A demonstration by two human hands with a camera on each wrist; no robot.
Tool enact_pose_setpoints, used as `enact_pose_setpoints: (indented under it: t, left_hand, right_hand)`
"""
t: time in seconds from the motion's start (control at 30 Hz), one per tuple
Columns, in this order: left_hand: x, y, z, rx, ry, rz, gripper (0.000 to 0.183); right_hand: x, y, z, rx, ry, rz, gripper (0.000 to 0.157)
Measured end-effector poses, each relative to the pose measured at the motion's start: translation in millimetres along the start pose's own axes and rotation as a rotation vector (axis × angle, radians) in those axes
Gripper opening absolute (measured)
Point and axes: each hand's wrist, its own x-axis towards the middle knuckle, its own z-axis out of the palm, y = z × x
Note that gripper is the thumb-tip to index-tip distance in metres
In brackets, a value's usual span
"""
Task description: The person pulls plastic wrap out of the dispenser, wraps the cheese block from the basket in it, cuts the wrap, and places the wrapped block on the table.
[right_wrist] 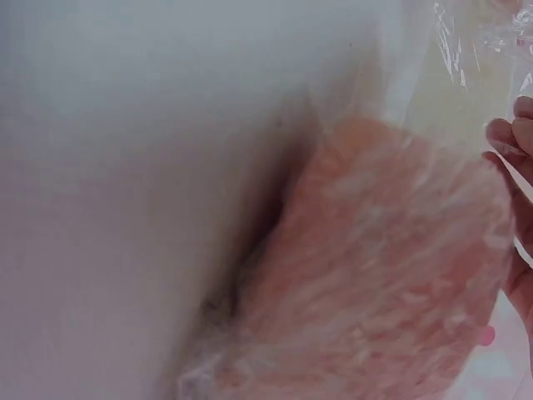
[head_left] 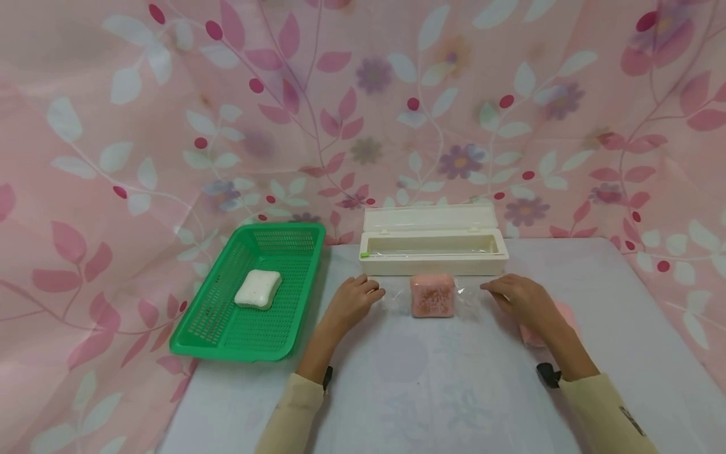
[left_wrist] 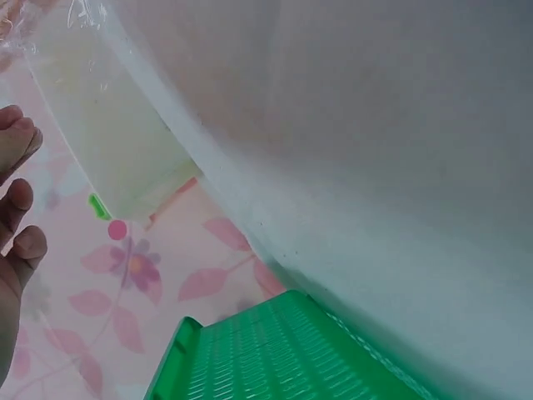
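Note:
A pink bar of soap (head_left: 432, 296) with a brownish mottled top sits between the two hands on clear plastic wrap (head_left: 467, 297), which spreads out on both sides. On the left, my left hand (head_left: 353, 306) pinches one end of the wrap between thumb and fingers. Opposite it, my right hand (head_left: 522, 299) pinches the other end. Beneath the right forearm lies a second pink soap (head_left: 567, 315), partly hidden; in the right wrist view this soap (right_wrist: 375, 267) is wrapped in clear film. Just behind the middle soap stands a long white wrap dispenser box (head_left: 433, 265), lid raised.
A green plastic basket (head_left: 306, 296) stands at the left of the table, holding a white soap (head_left: 258, 289). A small green slider (head_left: 365, 255) sits at the box's left front. Behind the table (head_left: 420, 397) hangs a pink floral cloth (head_left: 363, 113).

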Motion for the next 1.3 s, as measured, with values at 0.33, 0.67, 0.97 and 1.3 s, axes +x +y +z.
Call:
enact_pose_setpoints:
  t: [0.33, 0.67, 0.97, 1.3]
  left_hand:
    - [-6.1, 22.2, -0.1, -0.496, -0.139, -0.236, 0.017]
    - [1.4, 39.5, -0.2, -0.705, -0.348, -0.375, 0.033]
    - [19.9, 48.1, 13.9, -0.619, -0.35, -0.409, 0.032]
    - [34.1, 52.1, 22.9, -0.52, -0.329, -0.379, 0.008]
  right_hand:
    - [-10, -18, -2.3, 0.105, -0.28, 0.276, 0.024]
    - [-2, -36, 4.3, 0.159, -0.339, 0.318, 0.046]
    - [8, -39, 17.7, 0.285, -0.32, 0.203, 0.014]
    - [18, -48, 24.6, 0.321, -0.349, 0.241, 0.025]
